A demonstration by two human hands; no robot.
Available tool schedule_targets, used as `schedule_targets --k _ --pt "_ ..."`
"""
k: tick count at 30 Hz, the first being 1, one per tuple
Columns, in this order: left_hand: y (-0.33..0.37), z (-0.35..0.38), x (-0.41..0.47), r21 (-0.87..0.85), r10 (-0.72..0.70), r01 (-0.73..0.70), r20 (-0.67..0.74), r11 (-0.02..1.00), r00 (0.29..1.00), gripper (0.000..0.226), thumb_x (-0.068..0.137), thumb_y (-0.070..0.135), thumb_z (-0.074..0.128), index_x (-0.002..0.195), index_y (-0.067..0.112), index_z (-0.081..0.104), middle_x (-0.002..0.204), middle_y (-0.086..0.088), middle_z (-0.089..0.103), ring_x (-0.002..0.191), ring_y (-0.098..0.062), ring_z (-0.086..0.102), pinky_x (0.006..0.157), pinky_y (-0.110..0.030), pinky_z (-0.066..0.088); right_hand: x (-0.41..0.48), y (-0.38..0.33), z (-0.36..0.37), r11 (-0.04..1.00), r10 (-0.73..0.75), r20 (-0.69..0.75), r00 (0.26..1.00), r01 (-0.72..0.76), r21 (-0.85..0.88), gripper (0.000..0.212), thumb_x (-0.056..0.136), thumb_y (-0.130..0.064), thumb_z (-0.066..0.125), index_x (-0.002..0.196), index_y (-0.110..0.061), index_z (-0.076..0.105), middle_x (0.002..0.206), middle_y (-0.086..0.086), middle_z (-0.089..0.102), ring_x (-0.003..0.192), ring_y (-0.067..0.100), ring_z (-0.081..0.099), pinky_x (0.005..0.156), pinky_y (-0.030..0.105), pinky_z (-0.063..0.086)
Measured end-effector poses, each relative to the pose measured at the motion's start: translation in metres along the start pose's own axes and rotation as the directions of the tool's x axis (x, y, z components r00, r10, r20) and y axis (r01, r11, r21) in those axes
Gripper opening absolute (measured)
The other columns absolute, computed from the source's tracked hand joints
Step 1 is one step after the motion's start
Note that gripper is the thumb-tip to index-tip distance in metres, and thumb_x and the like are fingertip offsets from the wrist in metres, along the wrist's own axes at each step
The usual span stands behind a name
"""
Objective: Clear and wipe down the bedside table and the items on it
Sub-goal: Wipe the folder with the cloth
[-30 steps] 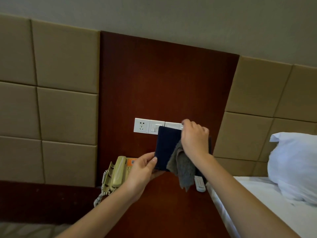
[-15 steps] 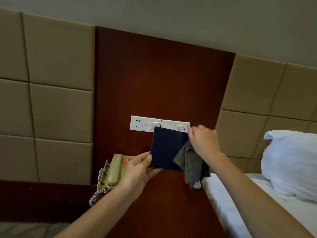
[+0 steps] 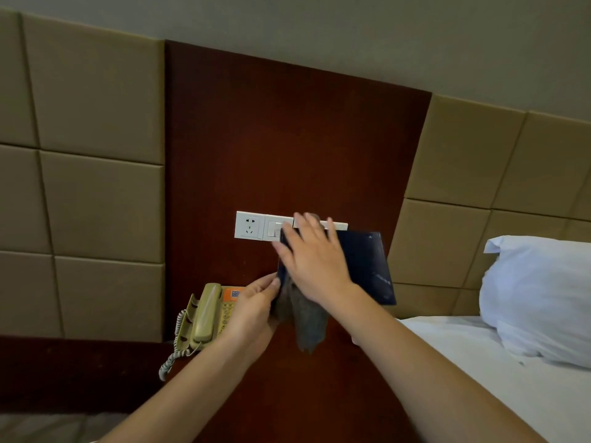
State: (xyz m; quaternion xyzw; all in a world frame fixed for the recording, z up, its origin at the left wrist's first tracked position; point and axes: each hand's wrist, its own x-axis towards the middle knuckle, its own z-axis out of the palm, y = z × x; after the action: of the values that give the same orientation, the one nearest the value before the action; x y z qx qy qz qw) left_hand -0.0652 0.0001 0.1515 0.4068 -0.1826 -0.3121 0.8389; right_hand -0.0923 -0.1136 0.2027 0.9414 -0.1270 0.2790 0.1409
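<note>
The left hand (image 3: 256, 302) pinches the lower left corner of a dark navy flat rectangular board (image 3: 367, 266), holding it upright above the reddish-brown wooden bedside table (image 3: 287, 404). The right hand (image 3: 315, 257) lies flat on the board's face, fingers straight and spread, pressing a grey cloth (image 3: 308, 324) whose loose end hangs below the palm. A beige corded telephone (image 3: 204, 314) sits on the table's left side. A white wall socket panel (image 3: 249, 225) is behind the board.

both forearms are extended forward. the left hand (image 3: 256, 302) is held with thumb and fingers pinched; the right hand (image 3: 315, 257) is laid flat, fingers spread.
</note>
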Motion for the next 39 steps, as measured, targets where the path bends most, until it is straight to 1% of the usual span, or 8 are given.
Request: schedule_targets --k 8,16,21,26,29,34,36,39 --pt "-0.002 -0.013 0.005 -0.02 -0.016 0.016 -0.006 1.0 1.0 0.026 0.099 0.005 0.039 0.116 -0.002 0.057 0.107 -0.02 0.068 0.095 -0.028 0.069 0.071 -0.029 0.06 -0.029 0.049 0.012 0.917 0.313 0.128 0.941 -0.335 0.219 0.071 0.097 -0.054 0.013 0.152 -0.013 -0.006 0.16 0.009 -0.007 0.148 0.021 -0.006 0.117 0.032 -0.002" --pt "-0.003 -0.005 0.007 -0.04 -0.027 0.025 -0.043 0.999 0.999 0.028 0.1 0.003 0.034 0.112 0.006 0.059 0.103 -0.017 0.066 0.095 -0.024 0.063 0.079 -0.034 0.053 -0.031 -0.022 0.012 0.972 -0.141 0.092 0.986 0.121 0.202 0.064 0.098 -0.049 0.01 0.152 -0.018 -0.004 0.161 0.001 -0.006 0.146 0.011 -0.01 0.118 0.031 -0.01" --pt "0.006 -0.017 0.008 -0.099 -0.052 0.052 0.002 0.994 0.999 0.025 0.099 0.005 0.039 0.114 -0.001 0.058 0.108 -0.02 0.067 0.095 -0.027 0.067 0.074 -0.03 0.06 -0.019 0.012 0.013 0.999 -0.043 0.063 0.997 0.044 -0.002 0.062 0.097 -0.046 -0.001 0.152 -0.018 0.004 0.161 -0.002 -0.001 0.147 0.011 -0.003 0.116 0.043 -0.013" --pt "0.014 -0.021 0.006 -0.059 -0.001 0.005 0.071 0.998 0.997 0.024 0.097 0.001 0.041 0.113 -0.005 0.058 0.111 -0.022 0.067 0.103 -0.03 0.066 0.083 -0.035 0.057 -0.024 0.033 0.014 0.979 0.114 0.072 0.991 -0.125 0.164 0.055 0.104 -0.033 0.02 0.153 -0.015 0.002 0.161 0.001 -0.003 0.148 0.015 -0.002 0.116 0.039 -0.01" --pt "0.015 -0.017 0.005 -0.016 0.02 -0.019 0.08 1.0 0.997 0.023 0.098 0.003 0.041 0.109 -0.002 0.06 0.105 -0.02 0.068 0.097 -0.028 0.068 0.079 -0.031 0.058 -0.027 0.004 0.01 0.935 -0.014 -0.01 1.0 0.016 0.355 0.055 0.103 -0.014 0.028 0.153 -0.011 0.005 0.161 0.005 -0.003 0.148 0.016 -0.004 0.121 0.037 -0.001" --pt "0.009 -0.012 0.005 -0.028 0.03 -0.03 0.003 0.999 1.0 0.029 0.099 -0.001 0.035 0.116 0.006 0.058 0.106 -0.016 0.065 0.098 -0.025 0.063 0.073 -0.03 0.056 -0.029 -0.035 0.014 0.916 -0.297 -0.061 0.953 0.302 0.266 0.058 0.093 -0.005 0.03 0.15 -0.008 0.02 0.159 0.009 0.017 0.147 0.019 0.012 0.117 0.036 -0.005" --pt "0.008 -0.014 0.007 -0.078 0.016 -0.016 0.005 0.997 1.0 0.029 0.099 -0.001 0.034 0.115 0.002 0.058 0.099 -0.017 0.067 0.088 -0.023 0.066 0.064 -0.027 0.058 -0.028 -0.031 0.012 0.93 -0.342 -0.071 0.937 0.349 0.12 0.058 0.087 -0.014 0.028 0.144 -0.007 0.037 0.152 0.012 0.034 0.141 0.022 0.031 0.116 0.046 0.006" --pt "0.009 -0.019 0.009 -0.172 -0.038 0.031 -0.035 0.985 0.999 0.026 0.099 0.003 0.036 0.109 -0.003 0.059 0.098 -0.021 0.067 0.084 -0.026 0.069 0.061 -0.028 0.059 -0.025 -0.01 0.006 0.958 -0.27 -0.072 0.96 0.275 0.082 0.055 0.096 -0.01 0.03 0.15 -0.015 0.025 0.157 0.004 0.022 0.145 0.016 0.02 0.116 0.046 -0.007"
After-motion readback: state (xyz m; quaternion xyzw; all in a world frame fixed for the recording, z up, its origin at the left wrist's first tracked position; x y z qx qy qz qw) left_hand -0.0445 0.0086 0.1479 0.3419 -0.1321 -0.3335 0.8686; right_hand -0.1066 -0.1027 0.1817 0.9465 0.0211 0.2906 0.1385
